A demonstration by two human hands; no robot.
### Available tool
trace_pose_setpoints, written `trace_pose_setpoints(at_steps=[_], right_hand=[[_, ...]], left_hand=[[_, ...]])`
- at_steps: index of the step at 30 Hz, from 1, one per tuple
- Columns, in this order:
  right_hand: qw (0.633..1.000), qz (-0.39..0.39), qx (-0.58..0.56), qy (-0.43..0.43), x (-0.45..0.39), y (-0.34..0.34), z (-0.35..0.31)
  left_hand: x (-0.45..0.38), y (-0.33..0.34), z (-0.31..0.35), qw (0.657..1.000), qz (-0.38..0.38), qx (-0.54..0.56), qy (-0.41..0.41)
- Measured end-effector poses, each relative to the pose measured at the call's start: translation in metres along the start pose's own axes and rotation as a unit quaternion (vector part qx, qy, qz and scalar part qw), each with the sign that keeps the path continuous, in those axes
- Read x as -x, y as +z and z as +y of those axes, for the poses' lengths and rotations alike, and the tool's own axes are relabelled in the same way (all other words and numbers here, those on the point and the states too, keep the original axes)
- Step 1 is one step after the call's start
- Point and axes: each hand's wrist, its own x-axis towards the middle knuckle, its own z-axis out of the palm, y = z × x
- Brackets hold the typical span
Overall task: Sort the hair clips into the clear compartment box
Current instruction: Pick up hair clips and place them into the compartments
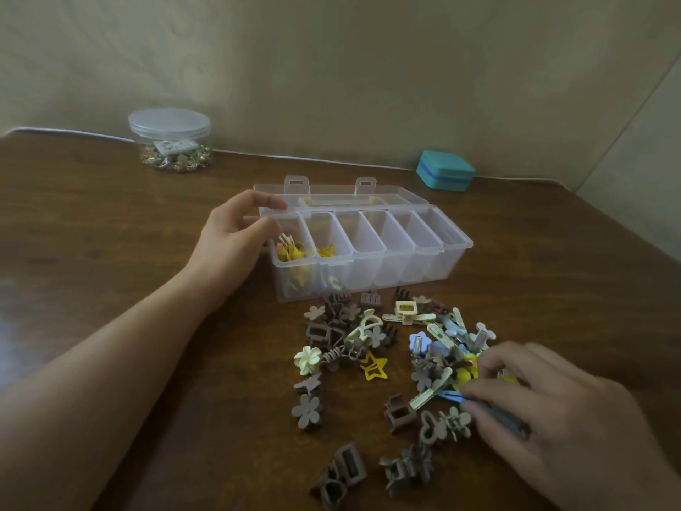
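Observation:
The clear compartment box [457, 248] stands open in the middle of the table, lid folded back. Its leftmost compartment holds yellow clips [291, 252]; the second one holds a yellow star clip [326, 250]; the others look empty. My left hand [236, 237] rests against the box's left end, fingers curled on its rim. In front of the box lies a loose pile of hair clips [368, 348]: brown, cream, blue and yellow ones, including a yellow star clip [374, 366]. My right hand [552, 411] is on the pile's right side, fingertips pinching among yellow and blue clips [464, 378].
A round clear jar [169, 142] with gold pieces stands at the back left. A small teal case [446, 175] sits at the back right by the wall. The wooden table [110, 223] runs to the wall behind.

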Motion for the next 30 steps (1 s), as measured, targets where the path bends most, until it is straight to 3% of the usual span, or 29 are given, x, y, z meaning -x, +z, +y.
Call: trace_pose_setpoints(at_steps=[6, 14, 20, 24, 30], right_hand=[[0.999, 0.026, 0.021, -0.012, -0.014, 0.0, 0.007], [0.976, 0.052, -0.197, 0.079, -0.125, -0.003, -0.014], [0.959, -0.021, -0.232, 0.16, -0.187, 0.019, -0.025], [0.972, 0.012, -0.226, 0.062, -0.165, 0.003, -0.013], [0.967, -0.146, -0.135, -0.159, -0.087, -0.018, 0.009]], left_hand=[[0.001, 0.0, 0.0, 1.0, 0.011, -0.011, -0.005], [0.001, -0.001, -0.001, 1.0, -0.001, 0.004, -0.005], [0.001, -0.002, 0.0, 1.0, -0.007, 0.015, -0.006], [0.001, -0.002, 0.001, 1.0, -0.006, 0.0, 0.0], [0.001, -0.001, 0.002, 1.0, -0.005, -0.007, 0.004]])
